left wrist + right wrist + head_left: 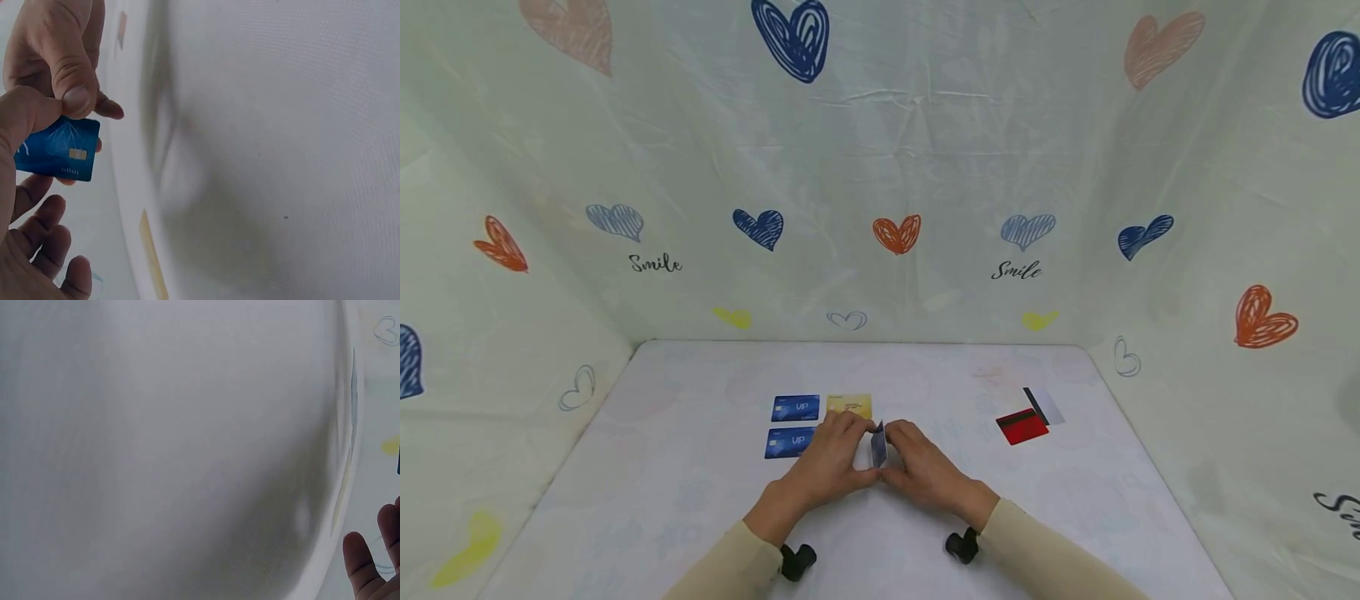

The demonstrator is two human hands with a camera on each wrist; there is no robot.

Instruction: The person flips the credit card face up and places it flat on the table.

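Note:
Between my two hands a blue bank card [878, 447] stands upright, nearly edge-on in the head view. My left hand [829, 454] grips it from the left, thumb at the near edge and fingers at the far edge. From the right, my right hand [927, 467] pinches the same card. In the left wrist view its blue face [62, 149] shows a gold chip, and both thumbs meet at one edge. Only the fingers of my right hand [378, 562] and a sliver of the card show in the right wrist view.
Left of the hands lie two blue VIP cards, an upper one [795, 407] and a lower one [788, 443] partly covered by my left hand. Behind the hands is a yellow card [850, 405]. A red card [1023, 427] and a silver-white card [1048, 406] overlap at the right.

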